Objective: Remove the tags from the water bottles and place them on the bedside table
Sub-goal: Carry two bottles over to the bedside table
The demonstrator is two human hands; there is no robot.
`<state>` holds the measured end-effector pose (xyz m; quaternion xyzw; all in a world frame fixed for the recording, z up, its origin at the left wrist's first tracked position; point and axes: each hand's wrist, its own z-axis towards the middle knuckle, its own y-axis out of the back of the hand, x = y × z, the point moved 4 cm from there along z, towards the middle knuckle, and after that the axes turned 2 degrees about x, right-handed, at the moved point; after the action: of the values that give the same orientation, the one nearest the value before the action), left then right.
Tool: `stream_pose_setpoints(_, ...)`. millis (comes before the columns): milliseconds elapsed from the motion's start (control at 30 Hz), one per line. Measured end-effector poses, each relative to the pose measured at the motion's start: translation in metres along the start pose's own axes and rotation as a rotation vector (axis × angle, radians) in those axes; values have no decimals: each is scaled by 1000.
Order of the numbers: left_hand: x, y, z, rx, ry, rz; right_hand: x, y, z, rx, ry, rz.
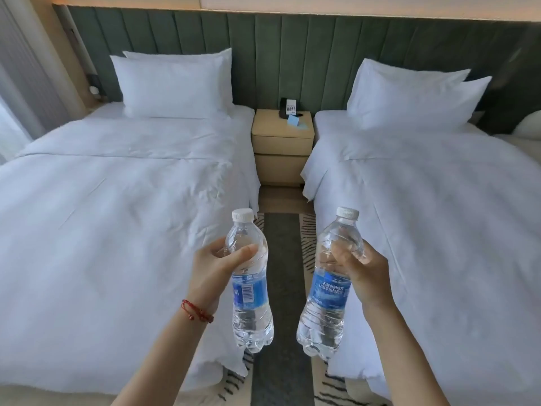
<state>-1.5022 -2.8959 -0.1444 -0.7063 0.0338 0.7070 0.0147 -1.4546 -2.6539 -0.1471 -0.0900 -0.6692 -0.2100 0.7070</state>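
Currently gripped upright: clear blue-labelled plastic water bottles, left hand (pixel 215 266) closed on one (pixel 250 284), right hand (pixel 364 272) on other (pixel 329 284); beige bedside table (pixel 282 133) at twelve o'clock.

Both hands, left (pixel 215 268) and right (pixel 364 273), each grip a labelled water bottle (pixel 250 291) (pixel 330 288) between two beds.

Both bare forearms reach forward, rising toward twelve o'clock. The left hand (pixel 215 266) curls closed, thumb laid across at three o'clock; a red cord bracelet (pixel 196 310) circles its wrist. The right hand (pixel 364 272) curls closed, knuckles outward.
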Motion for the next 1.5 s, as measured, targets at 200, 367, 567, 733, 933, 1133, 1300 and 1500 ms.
stream_pose_setpoints(200, 8, -18, 83, 35, -5, 19, -11, -17, 78, -32, -15, -35)
stream_pose_setpoints(367, 17, -45, 163, 33, -16, 16, -26, -27, 166, 29, -10, -12)
stream_pose_setpoints(567, 18, -81, 277, -10, 0, 39, -30, -38, 288, 75, -12, 12)
stream_pose_setpoints(733, 8, -101, 364, -59, -7, 28, -25, -51, 389, 122, -14, 17)
stream_pose_setpoints(933, 14, -113, 467, -46, 20, -17, -41, -76, 486, 165, -25, 13)
stream_pose_setpoints(1133, 34, -121, 598, 19, 26, -23, -62, -120, 598, 130, -55, 28)
stream_pose_setpoints(1300, 37, -117, 719, 7, 46, -41, -61, -172, 707, 149, -77, 17)
stream_pose_setpoints(1500, 25, -112, 849, 36, 27, -38, -64, -216, 817, 96, -90, 19)
